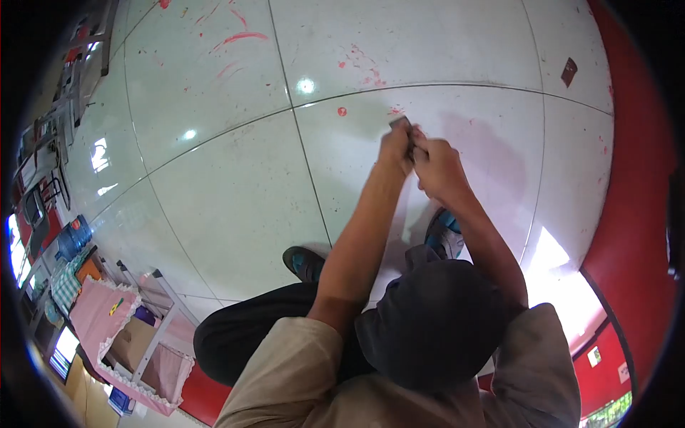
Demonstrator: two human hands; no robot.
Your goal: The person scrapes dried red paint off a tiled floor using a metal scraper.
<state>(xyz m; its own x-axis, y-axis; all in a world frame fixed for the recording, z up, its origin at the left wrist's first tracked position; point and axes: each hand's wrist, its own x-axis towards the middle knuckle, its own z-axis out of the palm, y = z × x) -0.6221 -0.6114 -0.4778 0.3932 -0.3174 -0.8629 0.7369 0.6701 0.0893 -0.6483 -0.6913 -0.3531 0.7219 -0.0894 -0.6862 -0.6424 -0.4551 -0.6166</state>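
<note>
Dark tool in hands, open floor ahead

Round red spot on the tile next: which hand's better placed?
Left, probably. The left hand is nearer the round red spot; the right hand is farther off, past the left. Both are at the dark object.

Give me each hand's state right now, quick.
Left hand: closed on a small dark object.
Right hand: curled at the same object; whether it grips cannot be told.
</note>
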